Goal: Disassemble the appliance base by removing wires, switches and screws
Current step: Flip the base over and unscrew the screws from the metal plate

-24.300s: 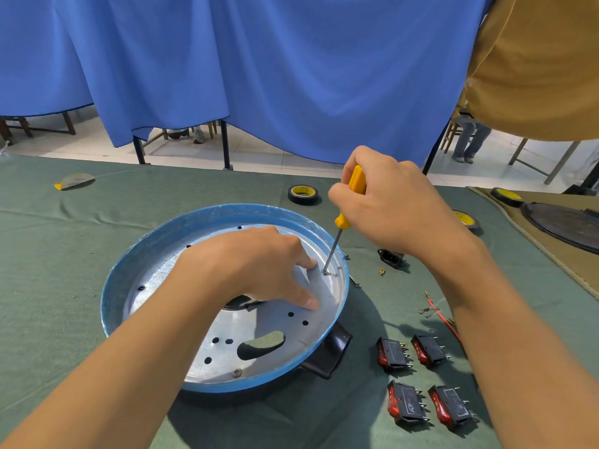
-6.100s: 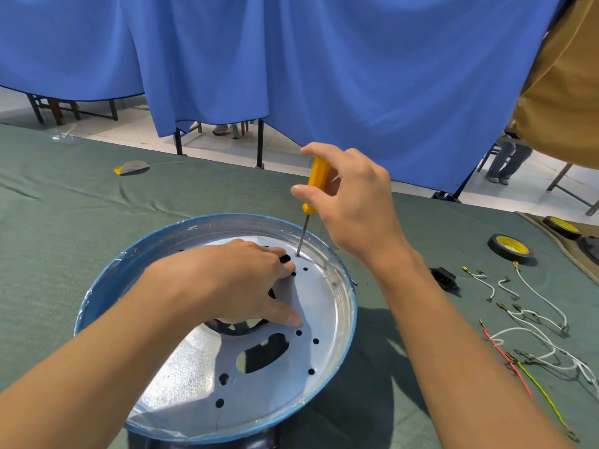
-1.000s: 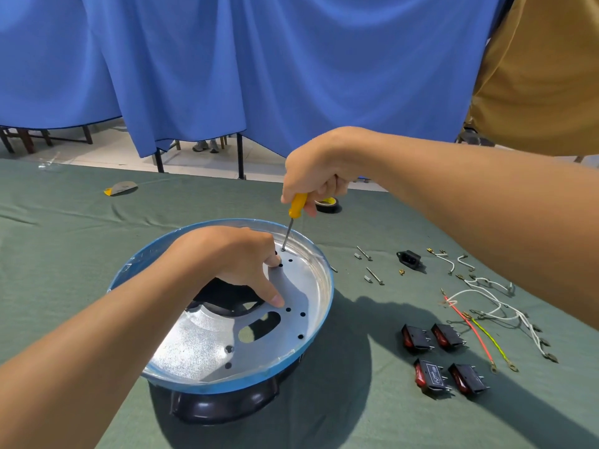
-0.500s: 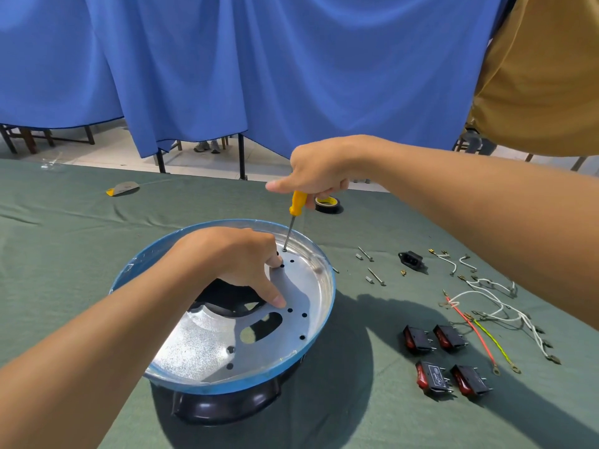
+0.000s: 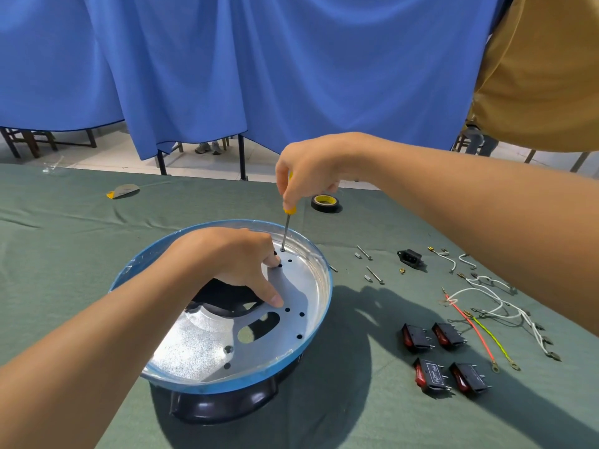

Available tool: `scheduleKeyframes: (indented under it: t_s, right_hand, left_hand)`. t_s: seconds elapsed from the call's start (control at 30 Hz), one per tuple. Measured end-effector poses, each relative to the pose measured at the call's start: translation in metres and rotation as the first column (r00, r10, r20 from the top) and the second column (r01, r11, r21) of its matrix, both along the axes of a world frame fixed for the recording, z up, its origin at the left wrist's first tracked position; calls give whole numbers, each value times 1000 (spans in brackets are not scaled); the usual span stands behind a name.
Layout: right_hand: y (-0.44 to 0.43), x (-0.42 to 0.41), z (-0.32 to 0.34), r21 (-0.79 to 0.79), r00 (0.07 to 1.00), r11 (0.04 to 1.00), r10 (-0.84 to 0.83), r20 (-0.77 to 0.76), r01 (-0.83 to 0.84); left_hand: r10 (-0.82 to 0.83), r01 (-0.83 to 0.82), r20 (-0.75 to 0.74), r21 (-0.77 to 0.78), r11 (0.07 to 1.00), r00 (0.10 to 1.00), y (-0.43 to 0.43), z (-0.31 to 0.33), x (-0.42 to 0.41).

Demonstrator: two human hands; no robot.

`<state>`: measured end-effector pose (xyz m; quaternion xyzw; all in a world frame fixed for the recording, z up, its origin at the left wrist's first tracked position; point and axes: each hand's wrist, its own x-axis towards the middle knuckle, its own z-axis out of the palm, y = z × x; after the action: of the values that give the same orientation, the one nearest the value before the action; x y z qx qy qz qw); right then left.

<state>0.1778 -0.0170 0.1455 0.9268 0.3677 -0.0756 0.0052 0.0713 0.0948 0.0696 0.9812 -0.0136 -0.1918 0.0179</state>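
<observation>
The round appliance base (image 5: 301,348), blue-rimmed with a silver perforated plate and black underside, sits tilted on the green cloth. My left hand (image 5: 233,257) lies inside it, thumb pressing the plate, fingers curled at a large central opening. My right hand (image 5: 311,166) grips a yellow-handled screwdriver (image 5: 286,222) held nearly upright, its tip on a screw (image 5: 282,250) at the plate's far edge. To the right lie several black-and-red rocker switches (image 5: 444,358), loose white, red and green wires (image 5: 492,315), long screws (image 5: 369,264) and a black socket (image 5: 410,257).
A roll of black tape with a yellow core (image 5: 325,203) lies beyond the base. A grey and yellow scrap (image 5: 123,191) rests at the far left. Blue curtains (image 5: 259,66) hang behind the table, and a person in a tan shirt (image 5: 538,69) stands at the upper right.
Over the last second my right hand has turned on the screwdriver handle, fingers regripping it, with the tip staying on the same far-edge screw. My left hand has kept its place.
</observation>
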Motion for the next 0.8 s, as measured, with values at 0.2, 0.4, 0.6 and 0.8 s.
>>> scheduleKeyframes:
  t_s: [0.2, 0.4, 0.6, 0.8]
  right_hand:
    - [-1, -1, -6, 72, 999, 997, 10, 40, -13]
    - [-4, -6, -10, 122, 993, 992, 11, 115, -25]
    - [-5, -11, -12, 146, 993, 989, -28, 112, 11]
    - [-6, -16, -12, 197, 996, 980, -24, 90, 6]
  left_hand:
    - [9, -9, -6, -4, 1000, 1000, 2, 0, 1]
    - [19, -20, -14, -7, 1000, 1000, 4, 0, 3]
    - [24, -24, -22, -9, 1000, 999, 5, -1, 4]
    - [23, -23, -12, -2, 1000, 1000, 6, -2, 5]
